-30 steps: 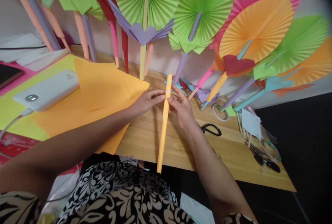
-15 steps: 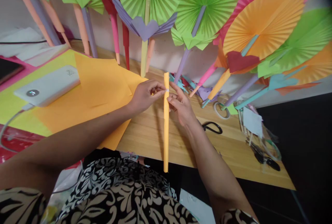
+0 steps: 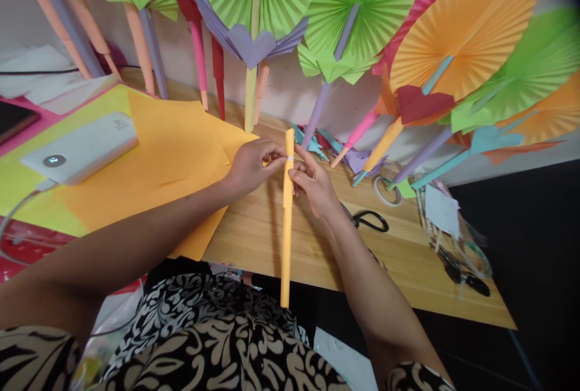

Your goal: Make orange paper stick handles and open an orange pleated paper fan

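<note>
A long rolled tube of orange paper stands out in front of me over the table's front edge, its lower end reaching past the wood. Near its upper end a small pale strip, which looks like tape, lies across the paper. My left hand pinches at this strip from the left, fingertips pressed to the tube. On the other side my right hand holds the tube between thumb and curled fingers, the index finger stretched along behind it.
Orange paper sheets and a white power bank with a cable lie left. Pleated paper fans on paper handles lean along the wall. Right of my hands are black-handled scissors, a tape roll and a second pair of scissors.
The tube's lower end has swung slightly left and toward me. Both hands keep nearly the same place and hold on the tube.
</note>
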### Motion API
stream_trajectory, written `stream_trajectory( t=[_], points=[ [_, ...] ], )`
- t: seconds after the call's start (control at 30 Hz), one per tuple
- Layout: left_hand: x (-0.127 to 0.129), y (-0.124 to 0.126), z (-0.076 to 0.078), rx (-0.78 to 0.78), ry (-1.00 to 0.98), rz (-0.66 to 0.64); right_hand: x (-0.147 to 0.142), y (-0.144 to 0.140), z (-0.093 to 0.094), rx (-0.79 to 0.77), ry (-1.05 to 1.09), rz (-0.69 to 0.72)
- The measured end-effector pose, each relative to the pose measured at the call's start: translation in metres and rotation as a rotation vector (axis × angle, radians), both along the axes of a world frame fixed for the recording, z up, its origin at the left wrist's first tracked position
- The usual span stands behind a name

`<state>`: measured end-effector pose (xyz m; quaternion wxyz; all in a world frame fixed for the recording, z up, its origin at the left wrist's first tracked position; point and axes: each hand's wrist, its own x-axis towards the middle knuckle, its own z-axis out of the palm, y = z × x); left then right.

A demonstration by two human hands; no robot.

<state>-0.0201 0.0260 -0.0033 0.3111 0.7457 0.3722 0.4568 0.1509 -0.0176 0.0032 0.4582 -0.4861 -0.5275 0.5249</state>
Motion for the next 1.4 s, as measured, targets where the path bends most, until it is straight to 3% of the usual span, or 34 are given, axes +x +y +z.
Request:
stream_trajectory(
  t=[0.27, 0.63, 0.97, 1.4],
  points=[
    [0.002, 0.001, -0.004, 0.04, 0.041, 0.006, 0.0, 0.001, -0.002, -0.015, 0.04, 0.012],
    [0.004, 0.001, -0.004, -0.036, -0.007, -0.062, 0.002, 0.0, 0.002, -0.102, 0.201, 0.025],
    [0.001, 0.003, -0.002, -0.089, -0.085, -0.054, 0.002, -0.003, 0.01, -0.116, 0.192, 0.027],
    [0.0, 0.004, -0.007, 0.083, 0.053, 0.031, 0.0, -0.001, 0.005, -0.042, 0.096, 0.015]
  ],
)
